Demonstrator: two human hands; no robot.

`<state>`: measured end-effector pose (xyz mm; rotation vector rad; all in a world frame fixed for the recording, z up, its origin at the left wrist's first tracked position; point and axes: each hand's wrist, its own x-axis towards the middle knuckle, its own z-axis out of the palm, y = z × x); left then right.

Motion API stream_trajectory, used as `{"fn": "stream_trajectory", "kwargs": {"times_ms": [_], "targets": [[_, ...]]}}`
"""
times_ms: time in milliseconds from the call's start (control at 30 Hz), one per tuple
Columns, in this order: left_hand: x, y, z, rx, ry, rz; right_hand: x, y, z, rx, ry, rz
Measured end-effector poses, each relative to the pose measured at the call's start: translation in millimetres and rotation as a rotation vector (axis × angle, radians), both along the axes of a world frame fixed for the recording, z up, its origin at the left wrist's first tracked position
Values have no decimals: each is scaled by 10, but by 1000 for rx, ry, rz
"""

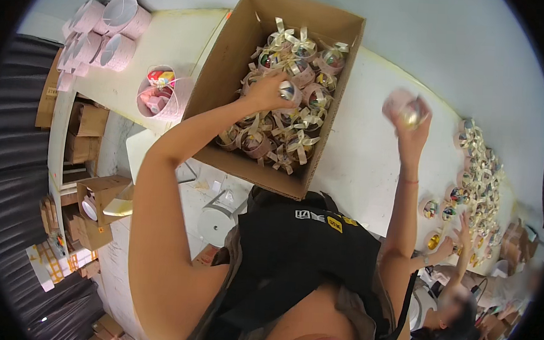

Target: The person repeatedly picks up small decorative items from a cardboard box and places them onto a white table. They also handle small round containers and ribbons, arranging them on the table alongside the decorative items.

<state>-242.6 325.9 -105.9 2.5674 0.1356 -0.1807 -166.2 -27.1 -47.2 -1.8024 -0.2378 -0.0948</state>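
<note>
A deep cardboard box point(229, 51) stands open on the table before me, holding several round, clear-domed gift balls point(301, 150) with pink bands and cream ribbon bows. Over the middle of that pile, my left hand point(267, 91) is closed on one shiny gift ball point(287, 92); its lower part is hidden. Outside the box, to its right, my right hand point(414, 131) is raised above the table, its fingers wrapped round another gift ball point(408, 109) with a pink band and a gold-looking shiny side. That ball is smeared by motion.
A pink round bucket point(178, 97) with red and pink packets stands left of the box. Pink empty buckets point(120, 20) are stacked at far left. More gift balls point(483, 193) cover the table's right end, where another person's hands point(449, 244) reach in. A white stool point(220, 223) sits below.
</note>
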Motion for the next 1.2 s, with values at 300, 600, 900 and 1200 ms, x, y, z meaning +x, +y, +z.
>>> {"fn": "stream_trajectory", "kwargs": {"times_ms": [300, 600, 900, 1200], "targets": [[642, -17, -814, 557, 61, -86, 733, 2174, 308, -863, -279, 426], [412, 216, -953, 324, -53, 70, 1109, 2509, -1236, -1324, 254, 288], [750, 89, -423, 50, -487, 1, 1372, 2607, -478, -1161, -58, 497], [1831, -1273, 894, -483, -673, -129, 1644, -660, -429, -26, -274, -267]]}}
